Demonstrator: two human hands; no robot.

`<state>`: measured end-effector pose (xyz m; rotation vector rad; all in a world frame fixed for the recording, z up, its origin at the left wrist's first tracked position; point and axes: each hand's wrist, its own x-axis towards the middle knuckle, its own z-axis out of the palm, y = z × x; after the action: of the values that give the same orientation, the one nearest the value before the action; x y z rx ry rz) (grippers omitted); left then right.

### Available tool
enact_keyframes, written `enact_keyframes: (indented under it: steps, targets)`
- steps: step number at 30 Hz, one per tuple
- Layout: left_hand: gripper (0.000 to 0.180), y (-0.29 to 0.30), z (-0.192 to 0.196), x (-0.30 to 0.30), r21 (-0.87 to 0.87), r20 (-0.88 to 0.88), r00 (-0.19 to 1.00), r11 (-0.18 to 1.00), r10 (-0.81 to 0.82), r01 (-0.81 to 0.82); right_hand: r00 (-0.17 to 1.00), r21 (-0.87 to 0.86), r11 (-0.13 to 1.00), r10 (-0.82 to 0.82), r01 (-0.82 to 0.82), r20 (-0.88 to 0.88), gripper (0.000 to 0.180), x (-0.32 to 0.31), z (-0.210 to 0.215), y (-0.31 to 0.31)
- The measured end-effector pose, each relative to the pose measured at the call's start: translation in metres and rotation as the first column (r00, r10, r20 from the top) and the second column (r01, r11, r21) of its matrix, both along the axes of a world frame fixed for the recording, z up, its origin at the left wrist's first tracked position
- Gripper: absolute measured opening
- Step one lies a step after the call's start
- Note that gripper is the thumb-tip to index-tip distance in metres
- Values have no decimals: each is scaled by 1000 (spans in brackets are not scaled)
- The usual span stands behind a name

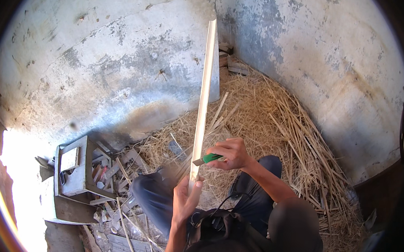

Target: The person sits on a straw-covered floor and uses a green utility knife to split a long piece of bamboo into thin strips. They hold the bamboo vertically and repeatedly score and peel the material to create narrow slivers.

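A long pale split bamboo strip [204, 94] stands nearly upright before me, its grooved inner side showing. My left hand [186, 198] is closed around its lower end, thumb along the strip. In my right hand [230, 153] is a green-handled utility knife [212, 158], gripped with the fingers wrapped round the handle. The knife's blade points left and lies against the strip a little above my left hand. Whether the edge has bitten into the bamboo is too small to tell.
Straw-like shavings [252, 101] cover the floor ahead, with a heap of thin strips [309, 153] along the right wall. A worn wooden box-like frame [76, 165] stands at left among rubble and scrap wood [129, 244]. Peeling walls [137, 55] meet in the far corner.
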<state>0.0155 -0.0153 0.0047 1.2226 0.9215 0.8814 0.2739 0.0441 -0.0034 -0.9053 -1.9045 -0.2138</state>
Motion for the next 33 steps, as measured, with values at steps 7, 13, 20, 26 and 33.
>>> enact_keyframes:
  steps: [7,13,20,26,33]
  targets:
    - [23,0,-3,-5,10,-5,1000,1000,-16,16,999,-27,999,-39,40,29,38,7,2,1]
    - [24,-7,-7,-12,-31,-20,998,998,-53,53,988,-64,993,-102,95,-118,38,21,0,11]
    - [30,-20,-20,-26,-38,-36,995,995,-92,90,970,-157,973,-192,169,-149,43,41,9,7]
    - [31,-19,-9,-25,-45,16,997,996,-81,82,975,-133,984,-140,117,-174,36,40,5,8]
    - [28,3,-6,-23,-3,-43,994,995,-101,101,971,-184,983,-70,28,-228,32,42,1,5]
